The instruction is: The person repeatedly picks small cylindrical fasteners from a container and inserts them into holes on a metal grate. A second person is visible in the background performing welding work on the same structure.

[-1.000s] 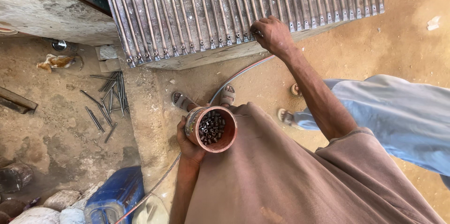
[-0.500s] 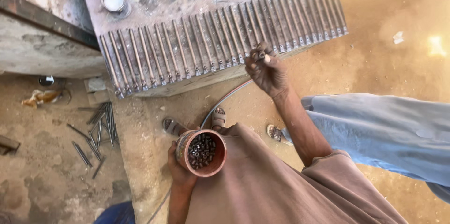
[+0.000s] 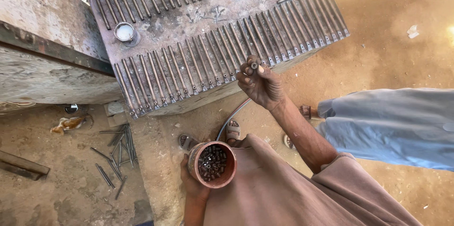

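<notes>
Right hand point(image 3: 261, 82) has lifted, pinching 1 nut point(image 3: 254, 65).

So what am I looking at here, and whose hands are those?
The camera sits on a person's head and looks down, so you see their own two hands. The left hand holds a round reddish cup full of small dark metal pieces. The right hand pinches one small metal piece in its fingertips, just above a big rusty metal plate lined with rows of thin rods. Loose rods lie on the dusty ground. At the right is another person's blue-clad leg.
</notes>
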### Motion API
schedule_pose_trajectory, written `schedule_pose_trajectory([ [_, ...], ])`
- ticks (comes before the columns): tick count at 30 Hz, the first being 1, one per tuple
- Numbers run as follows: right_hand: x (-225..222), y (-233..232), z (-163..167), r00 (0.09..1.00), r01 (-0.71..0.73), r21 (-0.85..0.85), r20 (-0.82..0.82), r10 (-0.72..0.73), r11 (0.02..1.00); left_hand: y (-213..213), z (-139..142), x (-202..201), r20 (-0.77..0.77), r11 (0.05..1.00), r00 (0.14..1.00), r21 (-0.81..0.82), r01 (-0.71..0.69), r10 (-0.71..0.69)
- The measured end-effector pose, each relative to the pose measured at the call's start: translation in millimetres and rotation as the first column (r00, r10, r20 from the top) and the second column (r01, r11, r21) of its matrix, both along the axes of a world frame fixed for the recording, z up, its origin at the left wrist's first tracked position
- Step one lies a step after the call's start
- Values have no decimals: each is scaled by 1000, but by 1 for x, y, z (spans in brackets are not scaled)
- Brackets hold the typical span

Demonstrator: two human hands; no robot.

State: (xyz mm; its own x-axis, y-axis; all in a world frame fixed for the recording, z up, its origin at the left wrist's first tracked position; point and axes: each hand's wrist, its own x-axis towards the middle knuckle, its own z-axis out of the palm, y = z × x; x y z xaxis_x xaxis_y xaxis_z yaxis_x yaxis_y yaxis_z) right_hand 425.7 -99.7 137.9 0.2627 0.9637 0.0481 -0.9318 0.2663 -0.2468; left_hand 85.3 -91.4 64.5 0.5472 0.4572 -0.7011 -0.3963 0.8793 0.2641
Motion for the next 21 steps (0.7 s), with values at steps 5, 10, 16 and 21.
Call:
schedule_pose_trajectory([
  [5, -3, 9, 2, 995, 33, -32, -91, -36, 999, 1, 8, 5, 32, 999, 999, -37, -4, 5],
  [10, -4, 27, 13, 994, 68, -65, -85, -74, 996, 2, 17, 11, 30, 1000, 1000, -24, -2, 3],
  [16, 1, 75, 29, 992, 76, -70, -94, -83, 995, 4, 19, 10, 116, 1000, 993, 1, 20, -20],
  [21, 11, 132, 42, 996, 74, -68, -42, -77, 995, 7, 9, 13, 261, 999, 965, 41, 31, -41],
])
